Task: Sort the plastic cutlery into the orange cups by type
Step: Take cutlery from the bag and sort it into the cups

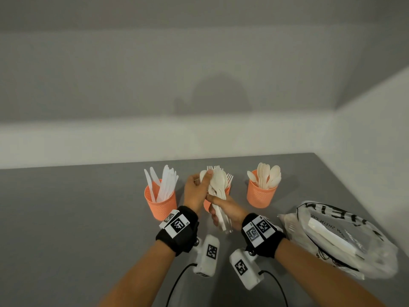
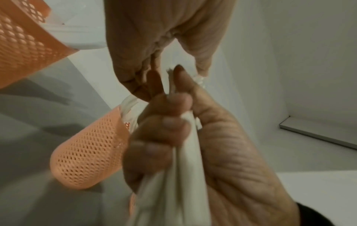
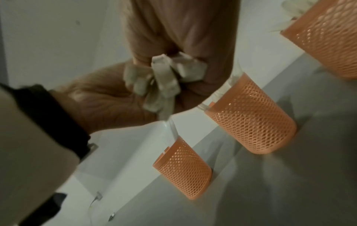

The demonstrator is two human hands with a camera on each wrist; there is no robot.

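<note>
Both hands hold one bundle of white plastic spoons upright in front of the middle orange cup, where fork tines show. My left hand pinches the spoon bowls at the top, thumb in front. Lower down, my right hand is curled round the handles; their ends stick out of its fist. The left orange cup holds knives and the right one holds spoons. In the right wrist view the three cups stand in a row, the spoon cup nearest.
A crumpled clear plastic bag with more white cutlery lies on the grey table at the right, close to my right forearm. A white wall runs behind the cups and meets a side wall at the right corner.
</note>
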